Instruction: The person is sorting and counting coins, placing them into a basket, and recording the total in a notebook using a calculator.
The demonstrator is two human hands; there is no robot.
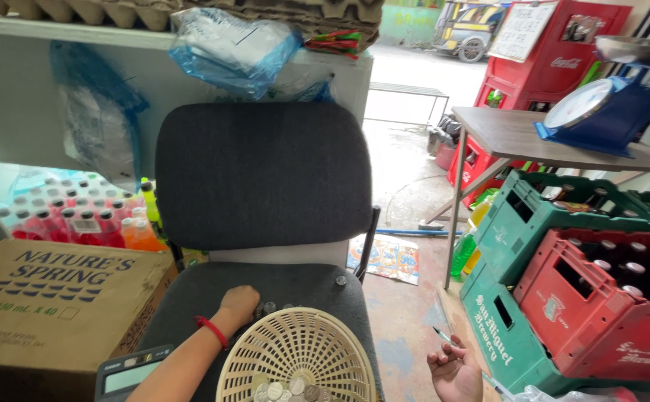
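Observation:
My left hand point(239, 303), with a red band at the wrist, rests closed on the seat of a dark grey office chair point(262, 175), beside a few coins point(269, 307) lying on the seat. A cream plastic basket point(295, 357) with several coins in it sits at the seat's front, just right of that hand. Another coin point(340, 281) lies further right on the seat. My right hand point(455, 366) hangs past the chair's right side over the floor, fingers loosely curled around a pen point(442, 335).
A brown cardboard box point(49, 305) stands at the left with a calculator point(127, 372) by it. Shrink-wrapped drink bottles point(79, 216) sit behind. Green point(518, 231) and red point(593, 298) bottle crates are stacked at the right. A blue scale point(600, 108) stands on a table.

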